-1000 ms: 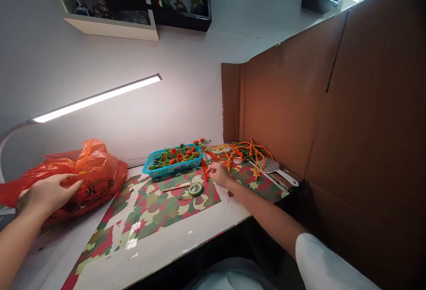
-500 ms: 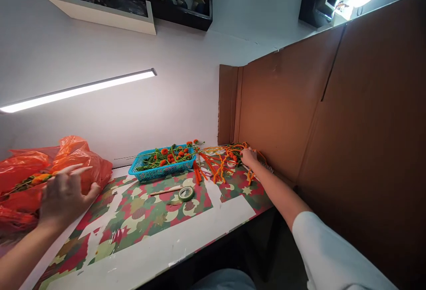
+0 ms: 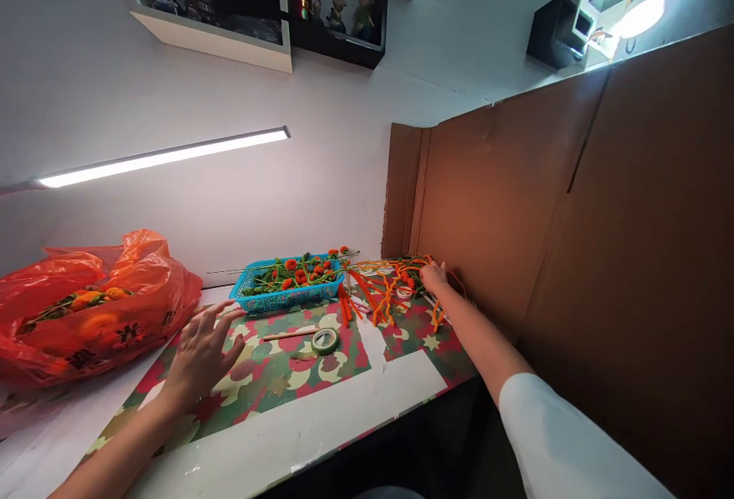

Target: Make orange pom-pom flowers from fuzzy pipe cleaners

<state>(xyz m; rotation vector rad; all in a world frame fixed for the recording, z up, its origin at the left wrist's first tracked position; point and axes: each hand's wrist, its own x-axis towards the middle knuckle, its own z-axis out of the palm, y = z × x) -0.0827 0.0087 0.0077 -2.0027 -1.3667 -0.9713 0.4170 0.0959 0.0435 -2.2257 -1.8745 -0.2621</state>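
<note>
My left hand hovers over the left part of the patterned table cover, fingers spread and holding nothing. To its left lies a red plastic bag with orange flowers in its opening. At the back right, my right hand reaches to the pile of orange fuzzy strands and green stems; its fingertips are partly hidden, and what they grip is too small to tell. A blue basket of orange flowers with green stems stands between the hands. Before it are a roll of green tape and a thin stick.
A brown cardboard panel stands along the table's right side, close to my right arm. Behind the table, a wall carries a lit lamp bar and shelves with figurines. The white table edge runs along the front.
My left hand has moved right, away from the red bag to over the table cover. My right hand stays at the pile of strands. The view has shifted slightly.
</note>
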